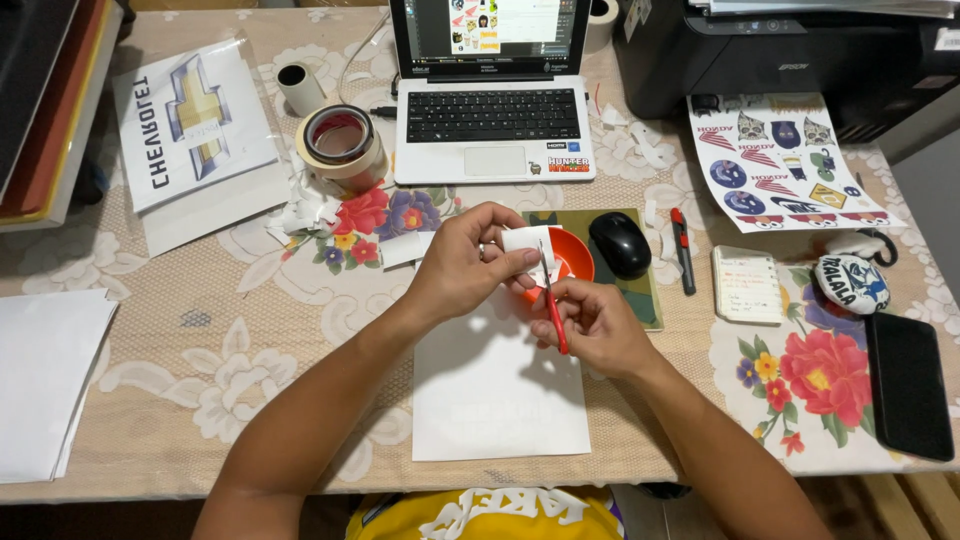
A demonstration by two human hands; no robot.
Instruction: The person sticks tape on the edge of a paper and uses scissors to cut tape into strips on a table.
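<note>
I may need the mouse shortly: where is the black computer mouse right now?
In the head view, the black computer mouse sits right of centre on a green mat, just right of the orange dish and left of the red-tipped pen.

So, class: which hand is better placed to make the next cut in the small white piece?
Right: the right hand holds the red craft knife against the white piece pinched by the left hand.
</note>
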